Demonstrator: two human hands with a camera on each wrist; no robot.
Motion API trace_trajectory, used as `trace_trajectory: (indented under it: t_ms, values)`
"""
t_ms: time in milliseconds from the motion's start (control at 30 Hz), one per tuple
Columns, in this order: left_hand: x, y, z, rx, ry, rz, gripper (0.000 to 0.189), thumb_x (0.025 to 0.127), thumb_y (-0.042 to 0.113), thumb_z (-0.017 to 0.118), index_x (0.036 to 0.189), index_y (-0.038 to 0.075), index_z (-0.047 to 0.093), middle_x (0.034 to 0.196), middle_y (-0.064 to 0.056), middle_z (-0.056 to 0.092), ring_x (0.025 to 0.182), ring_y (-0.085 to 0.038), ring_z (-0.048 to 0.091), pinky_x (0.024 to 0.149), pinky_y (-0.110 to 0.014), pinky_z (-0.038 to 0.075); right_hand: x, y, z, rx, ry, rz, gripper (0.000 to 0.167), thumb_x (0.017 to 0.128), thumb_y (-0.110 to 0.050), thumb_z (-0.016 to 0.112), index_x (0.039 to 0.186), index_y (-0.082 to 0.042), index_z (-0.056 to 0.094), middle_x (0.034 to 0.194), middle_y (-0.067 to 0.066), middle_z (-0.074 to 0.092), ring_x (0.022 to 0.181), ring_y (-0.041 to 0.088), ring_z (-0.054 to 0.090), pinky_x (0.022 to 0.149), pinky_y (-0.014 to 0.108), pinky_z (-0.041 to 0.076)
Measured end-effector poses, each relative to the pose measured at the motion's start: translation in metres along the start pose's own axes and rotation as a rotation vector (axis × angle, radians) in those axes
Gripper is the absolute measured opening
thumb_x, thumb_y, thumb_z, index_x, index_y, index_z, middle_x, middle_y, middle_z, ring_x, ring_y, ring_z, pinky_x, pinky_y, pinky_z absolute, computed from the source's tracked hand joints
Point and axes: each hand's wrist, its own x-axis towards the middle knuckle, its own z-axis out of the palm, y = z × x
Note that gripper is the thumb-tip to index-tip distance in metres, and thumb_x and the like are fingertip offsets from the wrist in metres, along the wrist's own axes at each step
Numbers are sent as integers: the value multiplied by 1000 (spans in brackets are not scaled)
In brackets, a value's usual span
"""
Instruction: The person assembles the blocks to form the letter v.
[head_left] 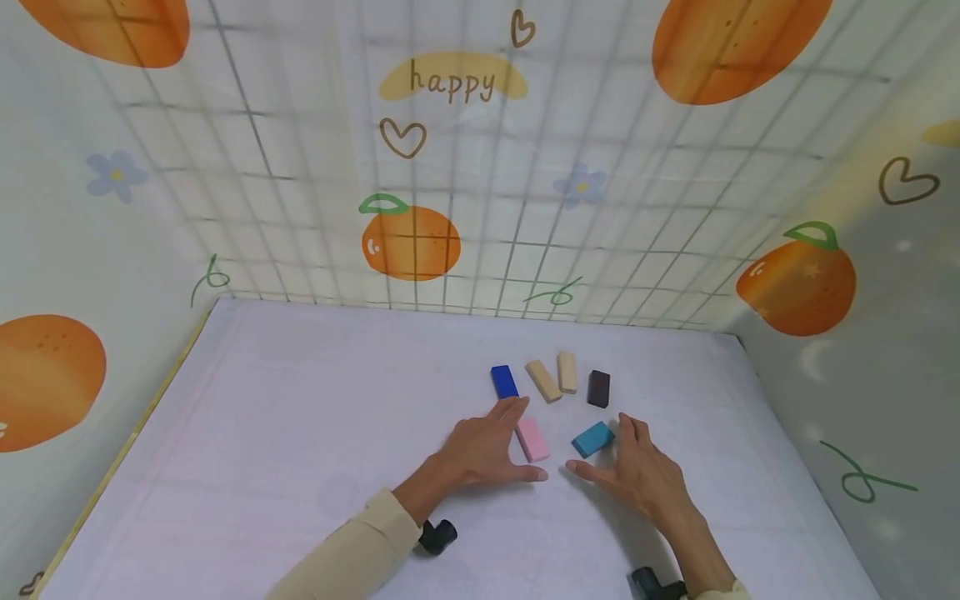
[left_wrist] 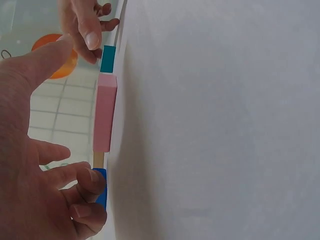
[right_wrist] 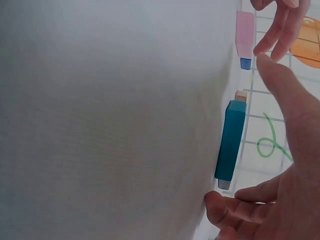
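Pink block (head_left: pixel 532 440), long axis 11-to-5, at 3 o'clock from nearer left hand (head_left: pixel 485 450); right hand (head_left: pixel 647 473) farther; both hands wide, empty.

Six small oblong blocks lie on the white-covered table (head_left: pixel 300 400), right of its middle. The pink block (head_left: pixel 532 439) and the teal block (head_left: pixel 593 439) lie farthest from the far edge, side by side and apart, between the left hand (head_left: pixel 487 447) and the right hand (head_left: pixel 648 475). The pink one's far end angles toward the left edge, the teal one's toward the right. Nearer the far edge, a blue block (head_left: pixel 504 380) lies just beyond the left fingertips; contact is unclear. Rightward follow a slanted bare-wood block (head_left: pixel 543 381), a straighter bare-wood block (head_left: pixel 567 372) close beside it, and a blackish block (head_left: pixel 598 389).
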Motion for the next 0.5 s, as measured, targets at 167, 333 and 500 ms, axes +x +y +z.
trace_trajectory:
  t_ms: [167,333,500]
  values:
    - [2,2,1,2,-5,-10,106,82,79,58,163,21,21,166,1,25,138,-24,48,100,-51,47,1,0,0,-9,-8,13,135,68,-88,63,148,15,28,140,41,37,116,52,54,78,57,55]
    - [4,5,1,-6,-4,-34,105,82,76,62,162,20,23,165,0,27,141,-23,44,104,-51,44,0,0,0,-8,-17,12,134,69,-88,63,148,15,29,139,41,38,115,52,56,77,57,55]
    - [6,8,3,-15,-2,-57,105,82,75,63,162,21,23,165,1,26,143,-22,40,106,-53,42,-1,0,-1,-1,-13,-1,131,71,-86,63,147,15,29,138,42,38,112,51,58,75,55,56]
